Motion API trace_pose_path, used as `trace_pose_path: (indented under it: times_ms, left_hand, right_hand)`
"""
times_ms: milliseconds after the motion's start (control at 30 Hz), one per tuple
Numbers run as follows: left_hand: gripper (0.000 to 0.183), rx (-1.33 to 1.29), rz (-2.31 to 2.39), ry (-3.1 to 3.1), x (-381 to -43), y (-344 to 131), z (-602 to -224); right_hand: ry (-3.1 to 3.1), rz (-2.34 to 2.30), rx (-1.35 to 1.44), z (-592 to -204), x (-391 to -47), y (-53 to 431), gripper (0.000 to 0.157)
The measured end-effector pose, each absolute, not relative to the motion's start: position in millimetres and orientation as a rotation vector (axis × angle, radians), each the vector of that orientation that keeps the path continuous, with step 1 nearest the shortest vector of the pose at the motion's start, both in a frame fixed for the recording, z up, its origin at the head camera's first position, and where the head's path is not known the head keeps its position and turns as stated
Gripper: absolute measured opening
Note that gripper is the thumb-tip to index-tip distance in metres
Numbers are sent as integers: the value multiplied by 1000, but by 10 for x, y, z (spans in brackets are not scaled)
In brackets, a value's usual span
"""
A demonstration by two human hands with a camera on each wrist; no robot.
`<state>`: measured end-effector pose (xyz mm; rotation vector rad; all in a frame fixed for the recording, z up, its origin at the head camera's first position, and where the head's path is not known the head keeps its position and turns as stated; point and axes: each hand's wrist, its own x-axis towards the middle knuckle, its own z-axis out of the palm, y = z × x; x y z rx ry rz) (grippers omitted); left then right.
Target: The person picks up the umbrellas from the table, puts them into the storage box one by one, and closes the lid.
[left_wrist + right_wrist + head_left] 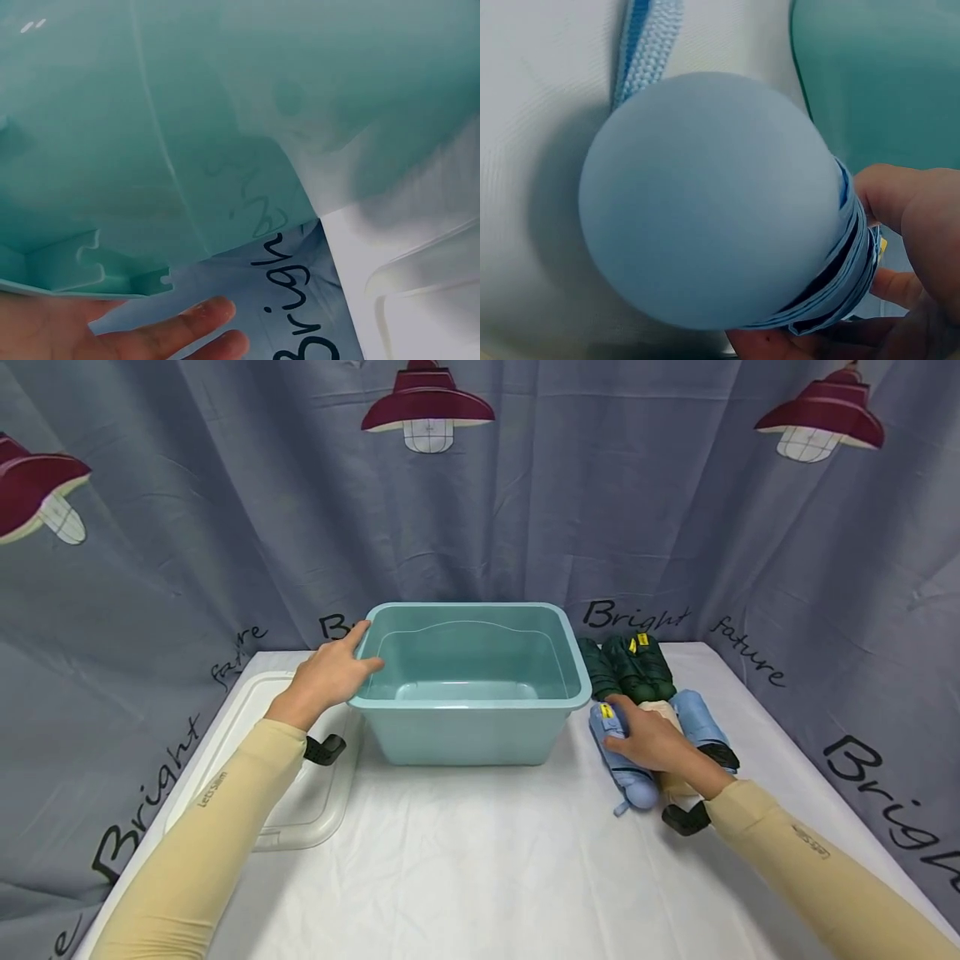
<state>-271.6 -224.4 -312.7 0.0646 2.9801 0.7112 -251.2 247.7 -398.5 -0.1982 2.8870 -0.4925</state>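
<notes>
A light teal plastic bin (472,731) stands upright at the table's middle, with nothing seen inside. My left hand (333,672) rests on its left rim, the thumb over the edge and the straight fingers outside, as the left wrist view also shows. My right hand (652,739) grips a blue folded umbrella (637,789) that lies right of the bin. In the right wrist view, the umbrella's rounded handle end (705,202) and strap (649,52) fill the front, with thumb and fingers round its wrapped fabric.
Dark green folded umbrellas (637,668) lie behind my right hand. A cream one (663,710), partly hidden, and a lighter blue one (697,718) lie beside it. Under my left forearm lies a white lid (322,814). A grey curtain (525,510) hangs behind the white-covered table (480,860).
</notes>
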Motion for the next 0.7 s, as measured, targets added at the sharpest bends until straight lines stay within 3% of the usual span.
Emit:
trace_pose_path:
  times_ms: [700]
  left_hand:
    - [87, 69, 561, 2953, -2726, -2231, -3082]
  right_hand:
    - [2973, -565, -388, -3483, -2576, 2431, 76]
